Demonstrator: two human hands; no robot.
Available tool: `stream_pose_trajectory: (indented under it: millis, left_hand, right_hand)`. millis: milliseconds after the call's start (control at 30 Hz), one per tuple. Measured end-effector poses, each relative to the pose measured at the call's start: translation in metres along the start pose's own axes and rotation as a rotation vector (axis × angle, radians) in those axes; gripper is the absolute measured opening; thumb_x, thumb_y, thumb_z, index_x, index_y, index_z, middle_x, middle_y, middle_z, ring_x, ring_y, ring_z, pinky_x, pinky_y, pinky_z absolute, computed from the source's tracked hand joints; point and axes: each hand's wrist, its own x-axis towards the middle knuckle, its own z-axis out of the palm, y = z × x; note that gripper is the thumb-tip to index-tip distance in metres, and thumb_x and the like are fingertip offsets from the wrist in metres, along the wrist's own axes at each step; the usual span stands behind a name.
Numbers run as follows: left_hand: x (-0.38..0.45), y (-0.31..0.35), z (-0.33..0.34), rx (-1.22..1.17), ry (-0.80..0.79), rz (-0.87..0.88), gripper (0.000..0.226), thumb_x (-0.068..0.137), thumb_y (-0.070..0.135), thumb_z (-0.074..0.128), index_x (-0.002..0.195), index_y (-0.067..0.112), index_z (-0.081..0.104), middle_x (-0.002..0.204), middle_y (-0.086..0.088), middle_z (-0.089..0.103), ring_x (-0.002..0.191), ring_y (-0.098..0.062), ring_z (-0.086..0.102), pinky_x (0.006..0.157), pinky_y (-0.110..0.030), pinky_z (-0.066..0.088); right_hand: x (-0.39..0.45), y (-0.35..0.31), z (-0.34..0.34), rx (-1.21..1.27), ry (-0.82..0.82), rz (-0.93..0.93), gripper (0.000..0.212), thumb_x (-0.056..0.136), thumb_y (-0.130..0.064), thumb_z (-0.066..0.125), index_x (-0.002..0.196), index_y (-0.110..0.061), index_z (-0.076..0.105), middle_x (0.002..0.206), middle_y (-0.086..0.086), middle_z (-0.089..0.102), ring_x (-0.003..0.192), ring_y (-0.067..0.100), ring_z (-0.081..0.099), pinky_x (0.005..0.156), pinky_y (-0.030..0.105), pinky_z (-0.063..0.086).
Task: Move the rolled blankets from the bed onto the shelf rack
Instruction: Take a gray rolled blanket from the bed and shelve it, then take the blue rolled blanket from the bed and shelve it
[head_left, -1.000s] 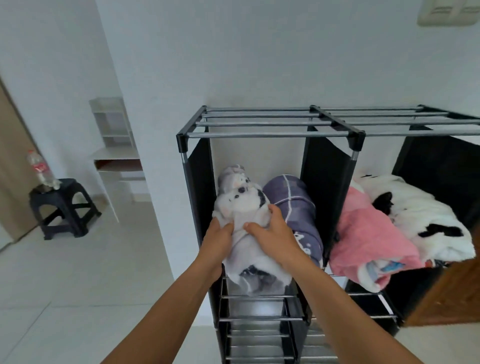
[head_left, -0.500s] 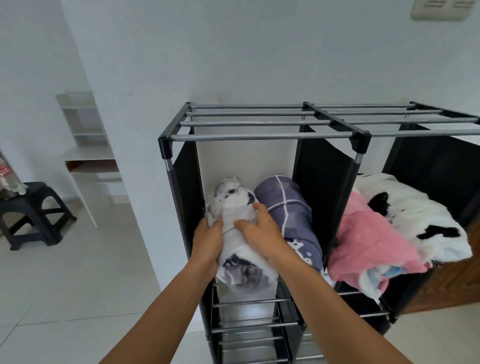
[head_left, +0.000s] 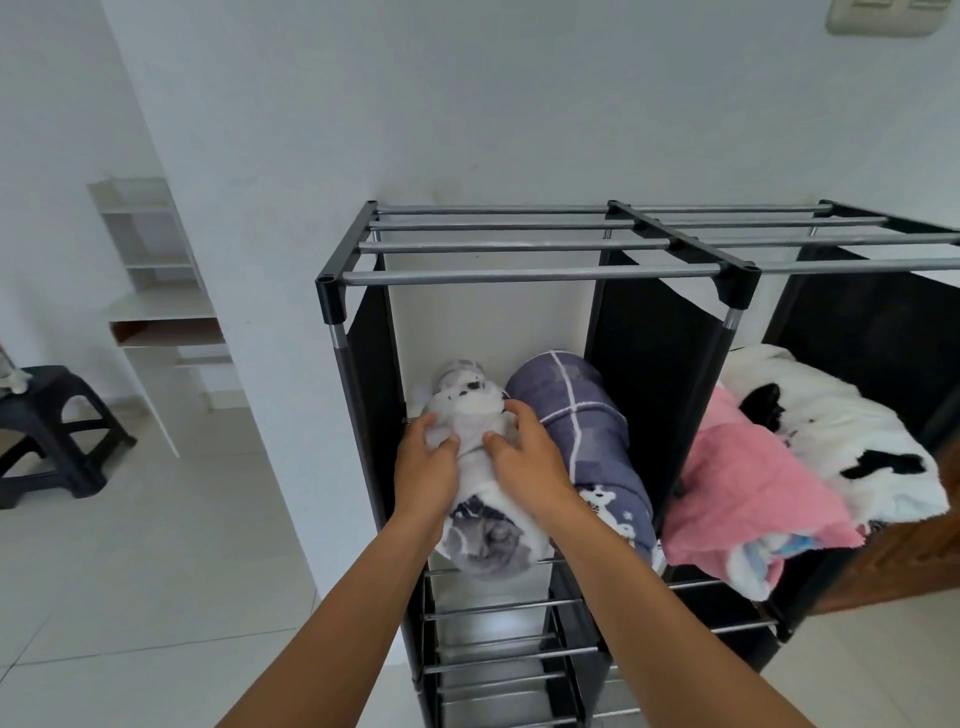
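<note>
1. A rolled white-and-grey blanket (head_left: 470, 457) lies in the left compartment of the black shelf rack (head_left: 540, 270), on the rack's upper tier of metal bars, with its rolled end facing the camera and jutting slightly past the front bar.
2. The left hand (head_left: 426, 467) grips the left flank of this roll, thumb on top of the fabric and fingers curled down the side next to the rack's left fabric wall.
3. The right hand (head_left: 524, 457) holds the roll's right flank, thumb pressed into the white top and fingers spread over the seam where it meets the neighbouring roll.
4. The two hands sit close together, thumbs nearly meeting across the top of the roll, so the blanket lies directly between and under them.
5. A rolled purple checked blanket (head_left: 582, 436) lies just right of it in the same compartment, touching it along its length and leaning against the black divider.
6. In the next compartment to the right, a pink blanket (head_left: 737, 493) and a white blanket with black patches (head_left: 831, 431) lie side by side, both loosely bundled and drooping over the front edge.
7. The lower tiers seen beneath the arms show only bare bars.
8. On the tiled floor to the far left stands a black plastic stool (head_left: 57, 431), with a white desk unit (head_left: 156, 312) against the wall behind it.
</note>
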Motion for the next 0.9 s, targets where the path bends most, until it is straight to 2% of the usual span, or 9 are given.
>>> stream_pose_trajectory:
  millis: [67, 167, 267, 367, 433, 533, 600, 767, 900]
  left_hand:
    - [-0.011, -0.001, -0.001, 0.114, 0.01, 0.102, 0.042, 0.092, 0.012, 0.052, 0.133, 0.02, 0.049, 0.138, -0.004, 0.051, 0.12, -0.021, 0.053, 0.106, -0.041, 0.044]
    - [-0.04, 0.006, 0.004, 0.167, 0.065, 0.397, 0.031, 0.09, 0.01, 0.056, 0.12, 0.018, 0.056, 0.123, 0.005, 0.054, 0.109, -0.004, 0.049, 0.1, -0.023, 0.04]
    - [-0.083, 0.011, 0.03, 0.072, -0.081, 0.588, 0.025, 0.087, 0.017, 0.055, 0.102, 0.037, 0.053, 0.095, 0.02, 0.058, 0.091, 0.008, 0.054, 0.084, -0.008, 0.043]
    - [-0.116, -0.007, 0.07, -0.031, -0.43, 0.453, 0.021, 0.087, 0.022, 0.057, 0.097, 0.039, 0.049, 0.068, 0.007, 0.057, 0.06, -0.009, 0.056, 0.061, -0.026, 0.049]
    - [-0.139, -0.024, 0.104, -0.036, -0.673, 0.276, 0.013, 0.088, 0.021, 0.059, 0.092, 0.03, 0.051, 0.054, 0.005, 0.05, 0.048, -0.01, 0.045, 0.051, -0.024, 0.04]
    - [-0.189, -0.054, 0.158, 0.049, -1.034, -0.087, 0.011, 0.092, 0.012, 0.058, 0.082, 0.016, 0.054, 0.055, 0.001, 0.049, 0.039, -0.007, 0.042, 0.041, -0.018, 0.034]
    - [-0.233, -0.074, 0.188, 0.205, -1.216, -0.257, 0.012, 0.092, 0.016, 0.057, 0.081, 0.015, 0.055, 0.062, -0.002, 0.053, 0.039, -0.009, 0.044, 0.039, -0.016, 0.034]
    - [-0.375, -0.101, 0.23, 0.463, -1.562, -0.255, 0.015, 0.093, 0.019, 0.056, 0.078, 0.019, 0.055, 0.067, -0.001, 0.058, 0.045, -0.01, 0.051, 0.047, -0.018, 0.04]
    - [-0.515, -0.121, 0.228, 0.572, -1.802, -0.179, 0.017, 0.094, 0.017, 0.054, 0.077, 0.018, 0.054, 0.066, -0.001, 0.055, 0.046, -0.011, 0.05, 0.046, -0.018, 0.037]
  right_hand:
    - [-0.007, 0.005, -0.013, 0.077, -0.005, -0.005, 0.039, 0.095, -0.017, 0.049, 0.134, -0.021, 0.049, 0.136, 0.005, 0.055, 0.123, 0.022, 0.053, 0.106, 0.039, 0.043]
    - [-0.03, 0.01, -0.048, 0.283, -0.006, -0.005, 0.019, 0.095, -0.005, 0.051, 0.102, -0.02, 0.06, 0.098, 0.002, 0.067, 0.093, 0.018, 0.064, 0.086, 0.029, 0.05]
    - [-0.068, 0.031, -0.092, 0.384, 0.099, 0.052, 0.02, 0.096, -0.001, 0.047, 0.096, -0.016, 0.06, 0.08, -0.001, 0.07, 0.069, 0.011, 0.068, 0.071, 0.02, 0.053]
    - [-0.119, 0.072, -0.132, 0.439, 0.297, 0.179, 0.02, 0.096, -0.003, 0.048, 0.095, -0.016, 0.062, 0.077, 0.001, 0.072, 0.067, 0.011, 0.07, 0.068, 0.019, 0.056]
    - [-0.16, 0.101, -0.153, 0.436, 0.441, 0.28, 0.019, 0.095, -0.002, 0.049, 0.095, -0.014, 0.063, 0.077, 0.001, 0.072, 0.066, 0.011, 0.069, 0.066, 0.019, 0.055]
    - [-0.236, 0.137, -0.18, 0.386, 0.619, 0.407, 0.023, 0.092, 0.002, 0.05, 0.09, -0.017, 0.063, 0.08, 0.004, 0.072, 0.07, 0.015, 0.068, 0.07, 0.024, 0.051]
    - [-0.296, 0.154, -0.195, 0.408, 0.735, 0.462, 0.023, 0.092, 0.002, 0.05, 0.09, -0.017, 0.062, 0.081, 0.005, 0.071, 0.071, 0.017, 0.067, 0.071, 0.026, 0.05]
    - [-0.469, 0.192, -0.211, 0.43, 1.14, 0.611, 0.021, 0.093, 0.004, 0.048, 0.09, -0.014, 0.059, 0.076, 0.004, 0.066, 0.064, 0.014, 0.062, 0.064, 0.023, 0.045]
    - [-0.628, 0.206, -0.185, 0.46, 1.377, 0.749, 0.019, 0.092, 0.005, 0.049, 0.096, -0.011, 0.058, 0.076, 0.004, 0.065, 0.063, 0.013, 0.06, 0.056, 0.018, 0.043]
